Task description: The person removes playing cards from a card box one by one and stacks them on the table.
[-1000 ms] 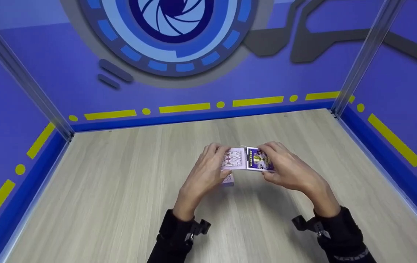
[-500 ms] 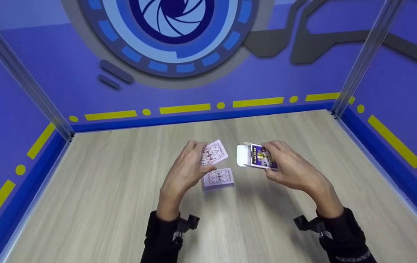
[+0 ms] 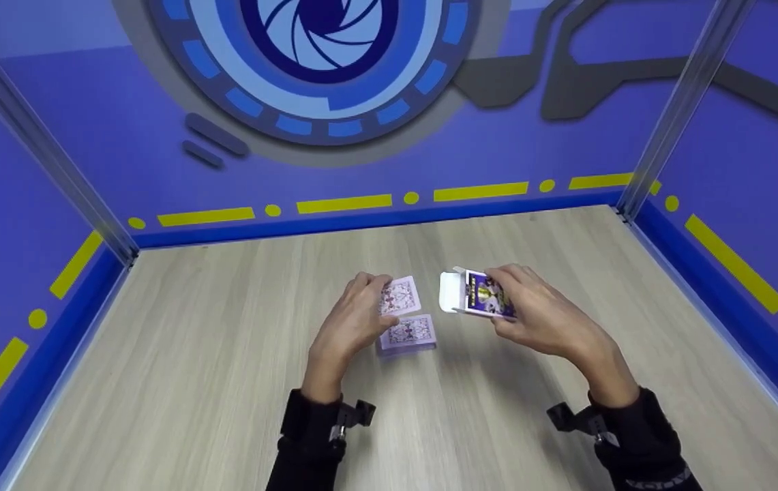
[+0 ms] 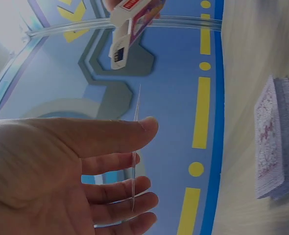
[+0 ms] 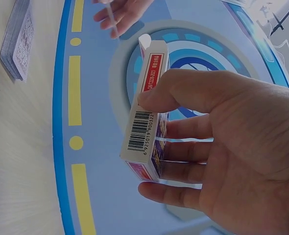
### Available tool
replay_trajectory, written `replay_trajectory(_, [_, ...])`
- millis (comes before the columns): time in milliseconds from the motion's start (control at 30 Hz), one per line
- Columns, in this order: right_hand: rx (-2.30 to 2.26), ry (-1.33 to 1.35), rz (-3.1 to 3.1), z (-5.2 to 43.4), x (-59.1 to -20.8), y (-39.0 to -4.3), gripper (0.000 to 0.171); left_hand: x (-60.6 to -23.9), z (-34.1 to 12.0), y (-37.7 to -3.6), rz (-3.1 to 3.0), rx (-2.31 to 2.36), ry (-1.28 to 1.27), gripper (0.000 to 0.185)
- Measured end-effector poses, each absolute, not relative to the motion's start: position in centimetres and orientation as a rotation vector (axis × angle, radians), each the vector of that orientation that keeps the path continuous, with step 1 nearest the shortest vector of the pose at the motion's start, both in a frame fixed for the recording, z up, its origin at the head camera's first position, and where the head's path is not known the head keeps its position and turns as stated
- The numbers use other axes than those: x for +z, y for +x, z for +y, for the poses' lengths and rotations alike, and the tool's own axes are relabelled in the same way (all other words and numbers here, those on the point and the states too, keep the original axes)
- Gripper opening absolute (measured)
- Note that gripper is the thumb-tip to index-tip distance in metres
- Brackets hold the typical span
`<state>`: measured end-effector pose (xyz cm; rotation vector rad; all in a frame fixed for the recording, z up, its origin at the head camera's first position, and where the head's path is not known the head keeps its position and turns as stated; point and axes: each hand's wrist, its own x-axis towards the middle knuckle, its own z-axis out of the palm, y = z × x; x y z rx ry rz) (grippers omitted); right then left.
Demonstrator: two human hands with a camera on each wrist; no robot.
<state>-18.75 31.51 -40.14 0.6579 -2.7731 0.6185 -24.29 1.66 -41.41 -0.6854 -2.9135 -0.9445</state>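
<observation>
Since half a second ago, I am seeing the left hand (image 3: 351,320) bringing its single card (image 3: 401,295) lower, closer to the card stack (image 3: 408,334) lying on the table (image 3: 191,368). Its fingers are pinching that card above the stack. At three o'clock from it, the right hand (image 3: 539,317) is gripping the card box (image 3: 474,294), flap open, off the table.

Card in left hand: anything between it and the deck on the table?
Nothing visible. The left hand pinches the single card just above and behind the deck, with open air between. The card box sits in the right hand, off to the side.
</observation>
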Motion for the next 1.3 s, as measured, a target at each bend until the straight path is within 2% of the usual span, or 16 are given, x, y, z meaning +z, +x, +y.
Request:
replay_trajectory(600, [0.596, 0.689, -2.75, 31.4, -40.2, -18.7, 0.062, -44.6, 3.7, -25.5, -3.014, -0.802, -0.728, 0.061])
replay_trajectory(833, [0.607, 0.695, -2.757, 31.5, -40.2, -18.7, 0.063, -46.2, 4.7, -25.7, -2.991, -0.72, -0.797, 0.051])
replay_trajectory(1300, [0.602, 0.694, -2.772, 31.3, -40.3, -18.7, 0.059, -47.6, 5.2, -26.0, -3.051, -0.742, -0.747, 0.063])
